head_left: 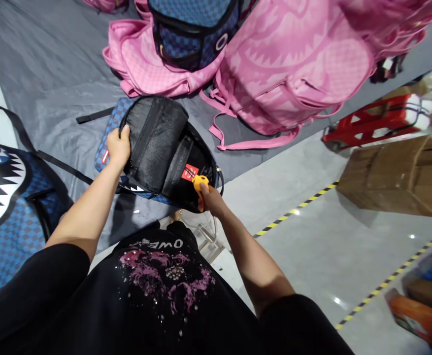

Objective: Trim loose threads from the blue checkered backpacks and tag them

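A blue checkered backpack [114, 118] lies on the grey cloth with its black lining [160, 138] turned up and its main compartment open. My left hand [119, 146] grips the edge of the lining at the left, thumb on top and fingers mostly hidden. Closed around a small yellow-orange hand tool [201, 182], my right hand [212, 201] is over the right end of the opening. The tool's front is by a red label [189, 172] inside the bag; its exact kind is unclear, and I cannot tell if it touches the label.
Pink backpacks [293, 59] and a blue checkered bag [195, 29] lie at the back of the grey cloth [46, 64]. Another shark-mouth backpack [12, 212] is at the left. Right, on the floor, are a cardboard box [393, 177], a red trolley [371, 121] and striped tape [297, 209].
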`<state>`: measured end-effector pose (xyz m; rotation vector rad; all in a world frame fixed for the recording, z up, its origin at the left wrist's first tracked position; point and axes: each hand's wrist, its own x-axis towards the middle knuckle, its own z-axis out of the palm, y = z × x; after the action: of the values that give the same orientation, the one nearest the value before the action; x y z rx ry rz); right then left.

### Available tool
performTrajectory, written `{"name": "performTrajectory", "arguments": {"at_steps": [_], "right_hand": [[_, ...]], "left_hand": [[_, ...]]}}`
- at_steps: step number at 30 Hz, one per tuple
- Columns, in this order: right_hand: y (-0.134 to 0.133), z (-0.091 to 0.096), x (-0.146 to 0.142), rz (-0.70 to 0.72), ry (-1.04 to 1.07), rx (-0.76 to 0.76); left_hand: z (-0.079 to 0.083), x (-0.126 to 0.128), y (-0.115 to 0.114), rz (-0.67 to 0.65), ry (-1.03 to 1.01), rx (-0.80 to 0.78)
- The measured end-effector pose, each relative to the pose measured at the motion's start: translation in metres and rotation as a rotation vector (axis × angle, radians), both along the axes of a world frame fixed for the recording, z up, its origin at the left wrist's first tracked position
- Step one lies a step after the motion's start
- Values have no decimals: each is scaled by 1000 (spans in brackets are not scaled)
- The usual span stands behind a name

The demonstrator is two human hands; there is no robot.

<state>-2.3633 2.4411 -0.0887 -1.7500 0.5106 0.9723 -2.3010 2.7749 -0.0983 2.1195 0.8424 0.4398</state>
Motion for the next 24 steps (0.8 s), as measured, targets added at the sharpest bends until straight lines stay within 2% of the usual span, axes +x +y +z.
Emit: {"name": "performTrajectory", "arguments": {"at_steps": [4,7,11,14,18,21,24], "right_hand": [[17,-32,27,18,133,213],[21,-48,18,17,200,337],[18,-58,0,-48,242,442],[16,-63,-4,-63,303,475],[23,-70,6,-71,339,470],[36,-75,15,-135,269,444],[42,-73,9,-213,153,390]], "left_hand": [[0,-2,0,13,41,-41],[-1,-2,0,7,69,-50],[-6,-1,5,-9,56,-43],[-11,0,10,-12,63,-38],[-14,1,10,-13,49,-36],[-12,1,9,-14,26,-24],[-1,-1,14,3,-74,38]]}}
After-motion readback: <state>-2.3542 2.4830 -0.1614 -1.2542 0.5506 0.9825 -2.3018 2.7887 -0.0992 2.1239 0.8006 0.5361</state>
